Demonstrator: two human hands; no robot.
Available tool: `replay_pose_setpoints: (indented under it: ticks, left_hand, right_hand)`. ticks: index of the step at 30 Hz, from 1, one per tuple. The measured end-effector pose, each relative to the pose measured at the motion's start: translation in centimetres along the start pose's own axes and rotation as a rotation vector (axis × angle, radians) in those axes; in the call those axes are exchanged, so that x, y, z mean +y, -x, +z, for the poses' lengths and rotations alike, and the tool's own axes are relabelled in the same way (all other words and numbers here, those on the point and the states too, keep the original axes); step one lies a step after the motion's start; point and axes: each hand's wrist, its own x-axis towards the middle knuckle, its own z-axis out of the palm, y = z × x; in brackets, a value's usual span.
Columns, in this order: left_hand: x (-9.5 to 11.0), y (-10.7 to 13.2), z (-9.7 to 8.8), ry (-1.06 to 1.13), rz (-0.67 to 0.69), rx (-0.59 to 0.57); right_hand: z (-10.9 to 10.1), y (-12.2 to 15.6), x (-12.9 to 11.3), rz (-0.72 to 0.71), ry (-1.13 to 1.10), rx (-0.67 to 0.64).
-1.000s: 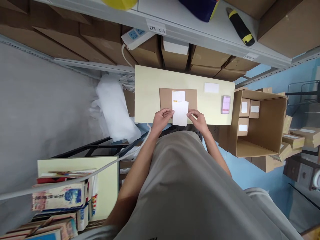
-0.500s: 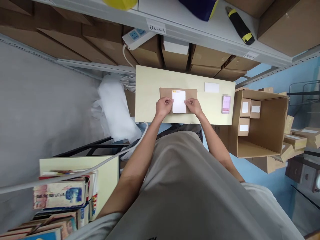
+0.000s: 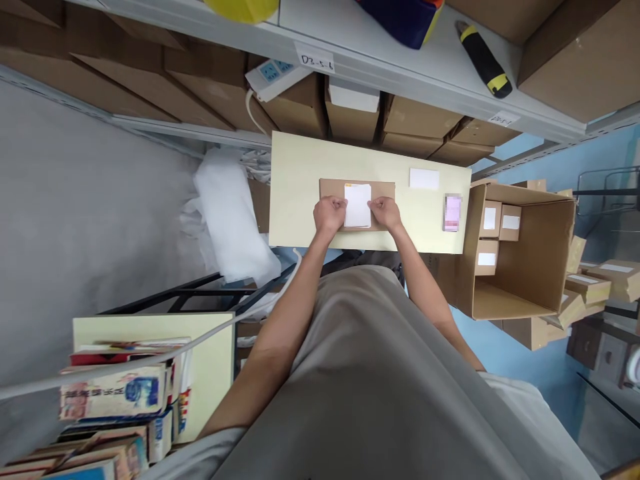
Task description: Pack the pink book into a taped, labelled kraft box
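A flat brown cardboard box (image 3: 330,188) lies on the pale yellow tabletop (image 3: 300,157) in front of me. Over its middle is a white label (image 3: 358,207) with a small yellow mark at its upper left. My left hand (image 3: 330,215) pinches the label's left edge between thumb and fingertips. At the opposite edge, my right hand (image 3: 385,212) pinches the label the same way. Whether the label's underside touches the box everywhere, I cannot tell. To the right lie a small white slip (image 3: 424,178) and a phone-sized pink item (image 3: 452,213), blurred over.
An open carton (image 3: 530,250) with several small labelled boxes stands at the right. Above the table runs a shelf (image 3: 380,50) bearing a black-and-yellow utility knife (image 3: 484,60). White foam wrap (image 3: 233,213) and stacked books (image 3: 115,393) are on the left; a grey cable (image 3: 210,333) crosses there.
The view has shifted slightly. Both hands stay at the label's edges, and its position on the box looks nearly the same.
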Motion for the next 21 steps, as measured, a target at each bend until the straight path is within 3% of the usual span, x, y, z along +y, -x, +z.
replay_pose_setpoints:
  ticks: [21]
  left_hand:
    - [0.79, 0.12, 0.21, 0.019, -0.026, 0.019]
  right_hand:
    - [0.51, 0.04, -0.78, 0.038, 0.151, 0.058]
